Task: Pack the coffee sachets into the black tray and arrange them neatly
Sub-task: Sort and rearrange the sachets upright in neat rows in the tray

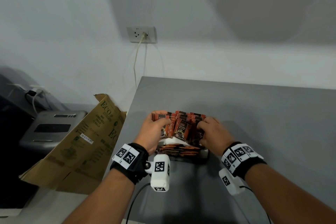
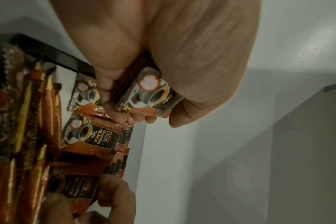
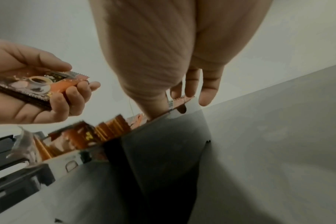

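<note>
1. Head view: on the grey table [image 1: 254, 114] stands the black tray [image 1: 206, 154], full of coffee sachets [image 1: 181, 129]. The left hand [image 1: 154, 131] grips a small stack [image 1: 157, 116]; the right hand [image 1: 212, 131] pinches sachets at the tray's right side.
2. Left wrist view: fingers [image 2: 142, 119] curl round the stack [image 2: 150, 94] above the tray [image 2: 54, 53].
3. Right wrist view: the right fingers [image 3: 209, 89] reach down onto upright sachets [image 3: 180, 100].

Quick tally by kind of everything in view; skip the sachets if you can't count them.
Hands: 2, left hand and right hand
Black tray: 1
Cardboard box: 1
Wall socket: 1
Grey machine: 1
Total: 6
Sachets overlap, not countable; both hands grip some.
</note>
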A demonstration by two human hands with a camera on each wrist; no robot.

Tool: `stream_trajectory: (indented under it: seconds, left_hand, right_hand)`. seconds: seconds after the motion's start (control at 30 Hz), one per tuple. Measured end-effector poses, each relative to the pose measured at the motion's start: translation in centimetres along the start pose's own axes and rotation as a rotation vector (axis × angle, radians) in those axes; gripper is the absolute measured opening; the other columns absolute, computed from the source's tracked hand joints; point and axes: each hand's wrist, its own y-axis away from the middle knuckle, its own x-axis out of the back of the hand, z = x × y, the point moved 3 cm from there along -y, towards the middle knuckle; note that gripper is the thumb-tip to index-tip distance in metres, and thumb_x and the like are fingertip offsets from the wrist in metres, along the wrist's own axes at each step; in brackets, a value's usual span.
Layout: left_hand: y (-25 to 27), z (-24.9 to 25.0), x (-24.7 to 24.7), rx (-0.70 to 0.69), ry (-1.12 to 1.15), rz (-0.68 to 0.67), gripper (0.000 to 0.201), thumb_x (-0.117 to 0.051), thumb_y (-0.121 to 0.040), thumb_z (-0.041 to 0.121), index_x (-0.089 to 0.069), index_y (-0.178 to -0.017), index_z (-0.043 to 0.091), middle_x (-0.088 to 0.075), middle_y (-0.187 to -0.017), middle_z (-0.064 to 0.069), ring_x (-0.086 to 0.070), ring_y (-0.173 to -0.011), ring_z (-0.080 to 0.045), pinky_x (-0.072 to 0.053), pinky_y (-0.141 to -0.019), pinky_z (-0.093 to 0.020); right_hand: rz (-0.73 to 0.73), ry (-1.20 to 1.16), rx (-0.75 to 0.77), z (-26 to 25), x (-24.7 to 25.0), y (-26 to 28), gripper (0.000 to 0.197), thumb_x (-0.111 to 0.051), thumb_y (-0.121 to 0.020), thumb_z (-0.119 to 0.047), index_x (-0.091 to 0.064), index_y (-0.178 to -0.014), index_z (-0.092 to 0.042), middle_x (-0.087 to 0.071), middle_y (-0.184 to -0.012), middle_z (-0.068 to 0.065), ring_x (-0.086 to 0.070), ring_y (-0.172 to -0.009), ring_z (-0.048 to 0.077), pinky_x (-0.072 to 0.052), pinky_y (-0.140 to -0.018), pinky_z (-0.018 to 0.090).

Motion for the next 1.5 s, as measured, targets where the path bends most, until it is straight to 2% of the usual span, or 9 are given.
stream_trajectory:
  seconds: [0.17,0.5,0.77,0.93,1.03,1.13,1.23,1.4,1.5]
  left_hand:
    - [-0.1,-0.7,0.4,0.029,-0.035,-0.003,0.027,-0.063,-0.091,0.001,-0.063,-0.114,0.014,-0.072,-0.089,-0.008,-0.067,-0.068,-0.018,-0.053,-0.059,-0.032]
    - [0.0,-1.7,1.2,0.047,-0.075,0.013,0.028,-0.061,-0.092,0.002,-0.061,-0.119,0.011,-0.073,-0.093,-0.011,-0.065,-0.078,-0.021,-0.051,-0.063,-0.035]
    - [-0.3,-2.0,1.4,0.094,-0.001,-0.002,0.043,-0.044,-0.084,-0.013,-0.060,-0.118,0.008,-0.071,-0.106,-0.025,-0.068,-0.081,-0.033,-0.054,-0.063,-0.039]
    - [-0.2,-1.3,0.0,0.030,-0.038,-0.123,0.051,-0.059,-0.080,-0.022,-0.057,-0.122,0.007,-0.072,-0.104,-0.021,-0.071,-0.082,-0.032,-0.060,-0.076,-0.045]
    - [-0.1,-0.8,-1.8,-0.052,-0.049,-0.208,0.054,-0.067,-0.074,-0.025,-0.054,-0.120,-0.002,-0.071,-0.096,-0.018,-0.070,-0.078,-0.024,-0.059,-0.067,-0.033]
    - [0.1,-0.4,-3.1,-0.079,-0.048,-0.223,0.049,-0.063,-0.075,-0.029,-0.055,-0.115,-0.001,-0.069,-0.086,-0.012,-0.068,-0.069,-0.017,-0.056,-0.060,-0.026]
    - [0.1,0.2,-2.6,-0.046,-0.012,-0.140,0.039,-0.063,-0.080,-0.022,-0.059,-0.111,0.003,-0.069,-0.085,-0.013,-0.069,-0.068,-0.022,-0.057,-0.060,-0.031]
    - [-0.7,-0.1,0.3,0.011,0.013,0.025,0.037,-0.068,-0.074,-0.003,-0.066,-0.108,0.013,-0.073,-0.100,-0.018,-0.068,-0.084,-0.031,-0.052,-0.089,-0.054]
    - [-0.6,-0.4,0.8,0.031,0.000,0.027,0.039,-0.054,-0.079,-0.013,-0.064,-0.110,0.010,-0.072,-0.095,-0.017,-0.067,-0.073,-0.025,-0.055,-0.073,-0.042]
  right_hand:
    - [0.025,0.069,0.042,-0.1,-0.4,0.1,0.049,-0.073,-0.081,-0.015,-0.060,-0.128,-0.019,-0.055,-0.124,0.003,-0.044,-0.119,0.024,-0.050,-0.097,0.038]
    - [0.130,0.124,0.059,-0.4,-1.0,0.3,0.047,-0.072,-0.077,-0.004,-0.063,-0.121,-0.018,-0.060,-0.119,0.004,-0.051,-0.108,0.026,-0.054,-0.088,0.035]
    - [0.181,0.032,0.089,0.0,-0.3,1.2,0.035,-0.072,-0.083,-0.015,-0.066,-0.118,-0.017,-0.063,-0.114,0.002,-0.053,-0.107,0.024,-0.052,-0.092,0.038]
    - [0.271,-0.214,0.004,-1.1,2.4,1.0,0.034,-0.068,-0.089,-0.029,-0.065,-0.122,-0.020,-0.059,-0.113,-0.006,-0.047,-0.111,0.012,-0.044,-0.098,0.029]
    - [0.192,-0.541,0.001,-4.1,4.9,0.1,0.034,-0.072,-0.087,-0.027,-0.067,-0.120,-0.028,-0.066,-0.108,-0.015,-0.060,-0.100,0.001,-0.047,-0.091,0.019]
    - [0.134,-0.613,0.024,-5.8,6.3,-0.7,0.022,-0.075,-0.086,-0.021,-0.073,-0.106,-0.029,-0.072,-0.097,-0.016,-0.066,-0.090,-0.005,-0.050,-0.083,0.013]
    - [0.184,-0.584,-0.021,-4.8,7.4,-1.4,0.012,-0.076,-0.085,-0.016,-0.075,-0.090,-0.026,-0.073,-0.086,-0.015,-0.065,-0.080,-0.005,-0.046,-0.074,0.008]
    - [0.132,-0.469,-0.156,-1.7,6.3,-1.7,0.014,-0.075,-0.086,-0.011,-0.070,-0.085,-0.024,-0.070,-0.081,-0.011,-0.065,-0.075,0.002,-0.043,-0.064,0.005]
    - [-0.004,-0.310,-0.176,-1.1,3.6,-1.5,0.016,-0.072,-0.086,-0.009,-0.070,-0.088,-0.025,-0.069,-0.086,-0.008,-0.065,-0.080,0.009,-0.047,-0.071,0.017]
